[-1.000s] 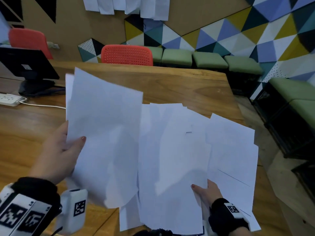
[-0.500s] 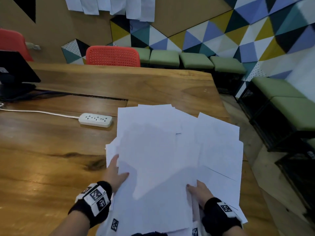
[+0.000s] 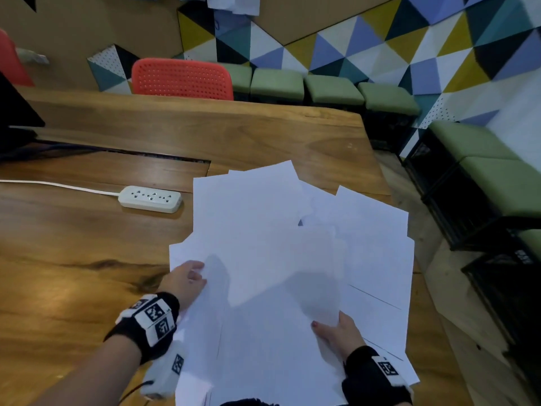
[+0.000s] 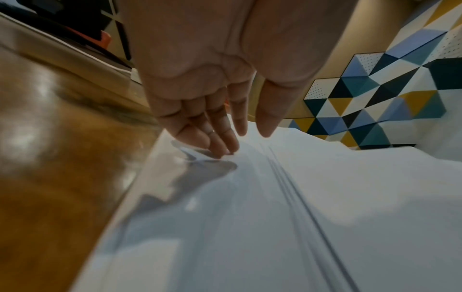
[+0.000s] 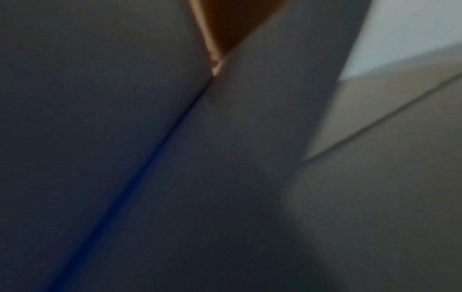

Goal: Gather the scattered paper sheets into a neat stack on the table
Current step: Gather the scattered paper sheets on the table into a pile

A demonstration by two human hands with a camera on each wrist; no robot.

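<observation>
Several white paper sheets (image 3: pixel 278 244) lie fanned in a loose, uneven pile on the wooden table (image 3: pixel 73 288), towards its right side. My left hand (image 3: pixel 187 279) is at the pile's left edge. In the left wrist view its fingers (image 4: pixel 222 146) are straight and their tips touch the paper sheets (image 4: pixel 300 197), with the thumb held apart. My right hand (image 3: pixel 333 332) is at the pile's near right, thumb on top of the upper sheets and fingers hidden beneath them. The right wrist view is dark, filled by shaded paper sheets (image 5: pixel 125 138).
A white power strip (image 3: pixel 150 198) with its cord lies left of the pile. A dark monitor (image 3: pixel 14 112) stands at the far left. A red chair (image 3: pixel 181 79) and green stools (image 3: pixel 333 89) line the far side. The table's right edge (image 3: pixel 380 183) runs close to the sheets.
My left hand has lowered the sheets it held up onto the pile and now rests at the pile's left edge. My right hand has kept its hold at the near right.
</observation>
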